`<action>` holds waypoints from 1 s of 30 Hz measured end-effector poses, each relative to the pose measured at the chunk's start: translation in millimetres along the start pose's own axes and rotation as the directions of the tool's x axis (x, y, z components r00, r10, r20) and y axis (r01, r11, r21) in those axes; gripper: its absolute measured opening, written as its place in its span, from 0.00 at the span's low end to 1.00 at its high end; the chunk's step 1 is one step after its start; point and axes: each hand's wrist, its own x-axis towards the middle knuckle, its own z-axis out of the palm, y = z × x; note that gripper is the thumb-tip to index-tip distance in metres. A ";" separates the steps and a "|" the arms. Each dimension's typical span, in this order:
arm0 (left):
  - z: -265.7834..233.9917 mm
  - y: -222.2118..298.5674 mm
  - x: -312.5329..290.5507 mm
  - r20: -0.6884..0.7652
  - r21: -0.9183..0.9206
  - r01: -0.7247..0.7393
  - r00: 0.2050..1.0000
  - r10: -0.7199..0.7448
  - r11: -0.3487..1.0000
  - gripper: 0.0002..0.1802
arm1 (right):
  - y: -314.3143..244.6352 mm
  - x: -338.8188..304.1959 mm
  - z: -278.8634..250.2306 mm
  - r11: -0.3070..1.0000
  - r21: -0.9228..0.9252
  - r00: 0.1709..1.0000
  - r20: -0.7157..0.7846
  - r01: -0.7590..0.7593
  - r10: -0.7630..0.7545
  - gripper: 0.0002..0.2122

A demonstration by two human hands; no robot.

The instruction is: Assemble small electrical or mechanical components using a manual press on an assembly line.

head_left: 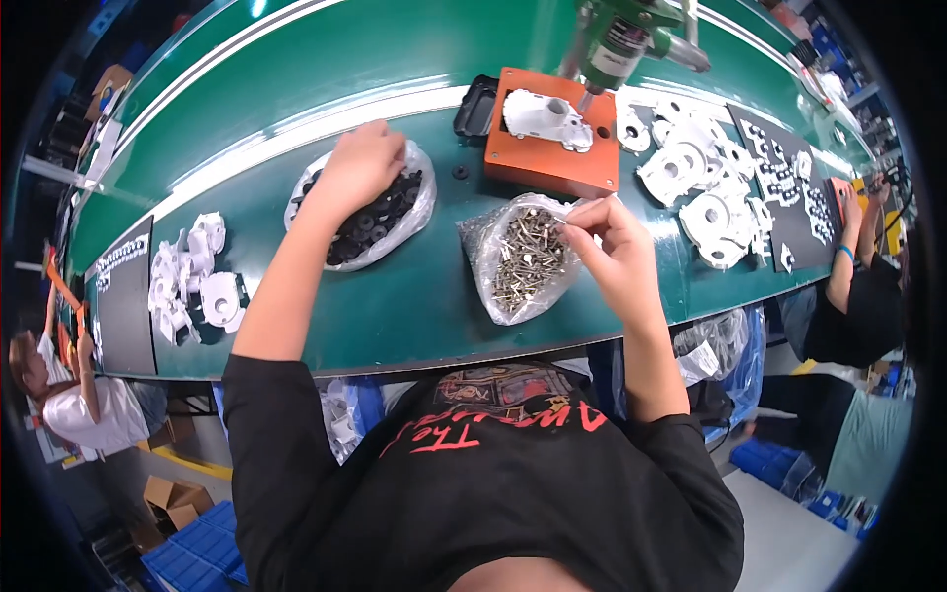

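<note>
Two Hands, Two Bags of Small Parts

Our left hand (365,173) reaches over the upper side of a clear bag (422,212) heaped with black parts (380,219), some of them ring-shaped. Its fingers curl downward; the back of the hand hides the fingertips, so we cannot tell how far that grip is open or whether it has anything. Our right hand (623,259) is at the right rim of a second, open bag (481,281), full of metal screws (528,266). Thumb and forefinger come almost together there, but we cannot make out whether a screw, a fold of plastic or nothing lies between them.

Both bags sit on the green counter (434,321), the screws nearer to an orange fixture (552,175). On it lies a white housing (538,118), with the tip of a green power driver (614,49) just above. One loose black part (461,172) rests between the black-part bag and the fixture.

For this kind of handling, we do best to pinch lightly with the fingertips, lift one piece at a time, and choose screws by the head. A snagged rim could spill the pile, so we should free the plastic before lifting, and look at whichever hand is closing.
</note>
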 end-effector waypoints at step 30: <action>4.7 102.7 188.9 -0.074 -0.696 -0.163 0.985 0.156 0.699 0.10 | 28.4 28.6 -62.8 0.920 0.391 0.975 -0.190 -0.034 0.117 0.09</action>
